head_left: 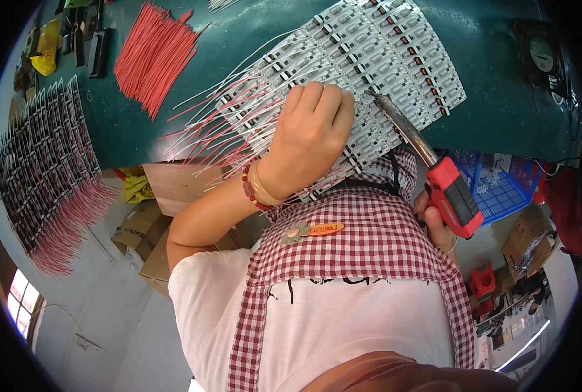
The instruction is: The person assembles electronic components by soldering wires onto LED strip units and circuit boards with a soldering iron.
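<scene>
A large panel of small light-coloured circuit boards (405,62) lies at an angle on the table. Red and white wires (219,130) fan out from its left part. My left hand (314,127) is closed over the panel's middle, knuckles up. Its fingertips are hidden, so whatever they pinch cannot be made out. My right hand (436,225) grips a red and black soldering iron (454,196), partly hidden behind its handle. The iron's metal barrel slants up and left, its tip over the boards, just right of my left hand.
A bundle of red wires (157,55) lies on the green table (251,23) at the far left. Wired boards (46,170) hang at the left edge. A blue basket (503,189) is at the right, below the table edge. A dark round-faced device (540,55) stands far right.
</scene>
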Available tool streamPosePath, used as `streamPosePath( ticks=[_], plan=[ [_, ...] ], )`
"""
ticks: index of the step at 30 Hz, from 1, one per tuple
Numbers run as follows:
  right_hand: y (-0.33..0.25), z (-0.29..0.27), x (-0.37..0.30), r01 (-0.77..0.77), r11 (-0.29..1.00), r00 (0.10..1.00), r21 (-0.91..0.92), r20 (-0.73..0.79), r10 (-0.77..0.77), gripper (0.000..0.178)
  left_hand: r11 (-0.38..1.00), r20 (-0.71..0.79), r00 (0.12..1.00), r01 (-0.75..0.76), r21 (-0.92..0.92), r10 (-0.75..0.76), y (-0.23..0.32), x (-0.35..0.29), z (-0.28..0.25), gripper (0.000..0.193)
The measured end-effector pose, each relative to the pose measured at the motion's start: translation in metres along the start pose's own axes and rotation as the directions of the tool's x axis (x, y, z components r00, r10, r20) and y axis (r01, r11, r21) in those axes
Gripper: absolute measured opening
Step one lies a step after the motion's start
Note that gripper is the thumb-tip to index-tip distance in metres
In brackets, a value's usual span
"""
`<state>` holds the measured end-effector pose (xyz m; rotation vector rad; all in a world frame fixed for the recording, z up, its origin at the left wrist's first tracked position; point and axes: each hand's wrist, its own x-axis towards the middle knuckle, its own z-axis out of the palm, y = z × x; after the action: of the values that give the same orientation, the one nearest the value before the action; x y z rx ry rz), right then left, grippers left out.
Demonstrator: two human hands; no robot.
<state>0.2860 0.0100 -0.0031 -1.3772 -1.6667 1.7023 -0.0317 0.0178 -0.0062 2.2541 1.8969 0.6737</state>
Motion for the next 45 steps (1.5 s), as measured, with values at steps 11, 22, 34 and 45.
streamPosePath(
  ticks=[11, 22, 34, 45],
  plan=[
    [0.009, -0.007, -0.013, -0.088, 0.994, 0.993, 0.067, 0.088, 0.082, 0.066, 0.997, -0.022, 0.999, -0.026, -0.076, 0.025, 0.005, -0.003, -0.002, 0.032],
    [0.012, -0.006, -0.011, 0.016, 0.982, 1.0, -0.188, 0.0, -0.016, 0.029, 0.997, 0.007, 1.0, -0.024, -0.067, 0.025, 0.008, 0.0, 0.0, 0.031],
    [0.012, -0.007, -0.009, 0.03, 0.982, 0.998, -0.185, 0.052, -0.021, 0.031, 0.998, -0.009, 1.0, -0.014, -0.055, 0.014, 0.007, -0.001, 0.001, 0.031],
    [0.002, -0.004, -0.011, 0.017, 0.999, 0.998, -0.034, -0.063, -0.019, 0.03, 0.999, -0.005, 1.0, -0.012, -0.045, 0.012, 0.009, -0.001, 0.003, 0.03]
  ],
)
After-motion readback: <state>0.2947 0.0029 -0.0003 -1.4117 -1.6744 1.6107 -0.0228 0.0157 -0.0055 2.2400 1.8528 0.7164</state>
